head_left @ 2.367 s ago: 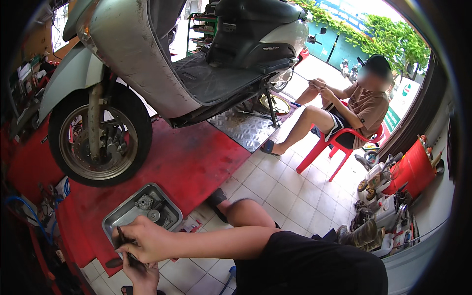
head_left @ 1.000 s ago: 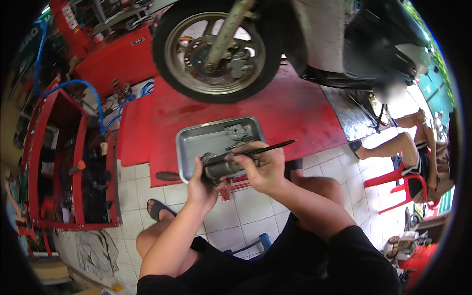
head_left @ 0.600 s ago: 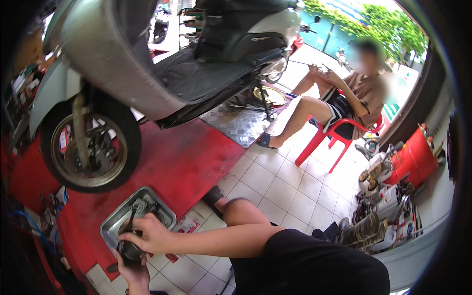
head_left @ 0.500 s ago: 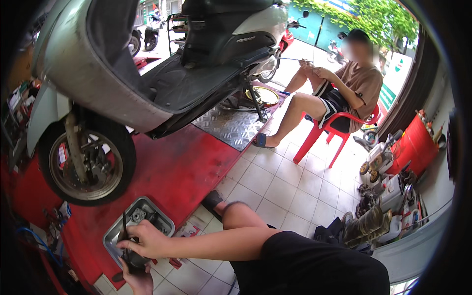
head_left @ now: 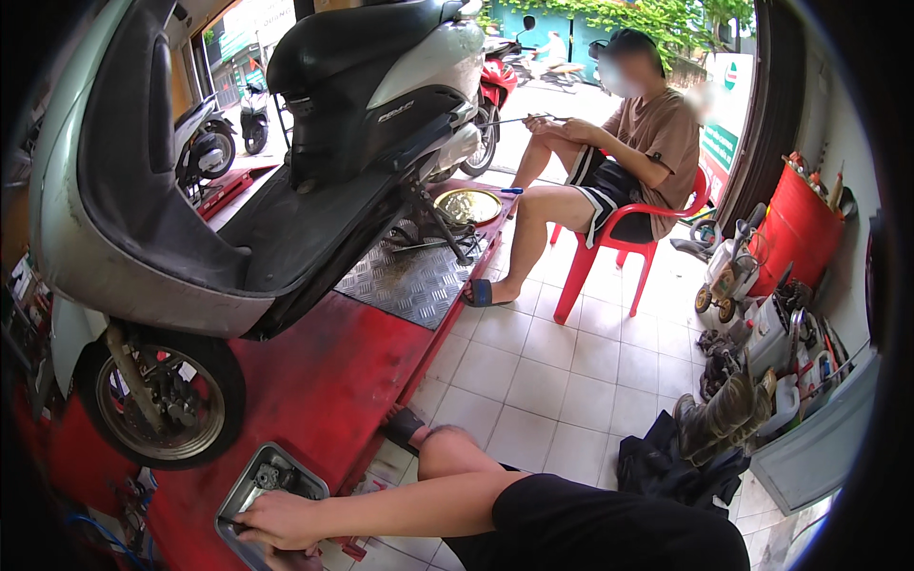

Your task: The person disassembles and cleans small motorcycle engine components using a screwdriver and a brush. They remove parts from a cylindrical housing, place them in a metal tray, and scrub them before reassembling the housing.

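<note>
Shallow grey metal tray (head_left: pixel 249 487) with small dark machine parts in it sits on the red lift platform (head_left: pixel 333 381), at the lower left edge of view, just in front of the front wheel (head_left: pixel 162 404) of the pale green scooter (head_left: pixel 124 219) raised on that platform. Right hand (head_left: pixel 283 520) lies at the tray's near rim, fingers curled down and knuckles up; whether they close on a part or a tool cannot be told. Left hand (head_left: pixel 293 556) shows only as a sliver at the bottom edge, just below the right one; grip unreadable. Judgement: the work is small-part handling at the tray, both hands close together over its near side. Any next move on those parts calls for eyes on the tray, since the view is aimed well off toward the shop floor. Hidden or unclear: the tray's lower corner is cut off, its contents are too small to identify, and the palm side of both hands is out of sight. Further out: another person (head_left: pixel 628 143) on a red plastic chair (head_left: pixel 609 249), white tiled floor (head_left: pixel 571 371).
</note>
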Demonstrator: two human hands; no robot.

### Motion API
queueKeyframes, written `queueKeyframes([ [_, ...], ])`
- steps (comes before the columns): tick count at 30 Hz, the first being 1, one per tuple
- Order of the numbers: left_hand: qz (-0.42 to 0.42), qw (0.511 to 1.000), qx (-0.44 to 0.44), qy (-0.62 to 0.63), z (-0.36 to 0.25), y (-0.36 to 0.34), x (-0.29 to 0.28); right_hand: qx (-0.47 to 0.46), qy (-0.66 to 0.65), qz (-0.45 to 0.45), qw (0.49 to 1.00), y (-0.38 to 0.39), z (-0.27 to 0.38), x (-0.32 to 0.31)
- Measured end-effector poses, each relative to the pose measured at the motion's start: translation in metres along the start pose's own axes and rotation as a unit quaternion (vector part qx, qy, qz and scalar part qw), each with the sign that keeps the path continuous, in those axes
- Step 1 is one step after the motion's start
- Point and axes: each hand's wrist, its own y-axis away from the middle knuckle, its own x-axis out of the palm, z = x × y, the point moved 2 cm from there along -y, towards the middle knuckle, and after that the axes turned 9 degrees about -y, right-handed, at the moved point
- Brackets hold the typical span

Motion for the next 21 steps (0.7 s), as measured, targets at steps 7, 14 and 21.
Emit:
queueKeyframes([
  [7, -0.046, 0.994, -0.085, 0.055, -0.002, 0.008, -0.006, 0.039, -0.006, 0.006, 0.999, 0.000, 0.019, -0.049],
  [14, -0.094, 0.986, -0.112, 0.078, -0.001, 0.027, -0.002, 0.007, 0.116, -0.031, 0.993, -0.002, -0.001, -0.068],
  [21, -0.064, 0.985, -0.138, 0.082, 0.004, 0.041, -0.041, 0.112, 0.171, 0.103, 0.974, 0.001, -0.014, -0.060],
])
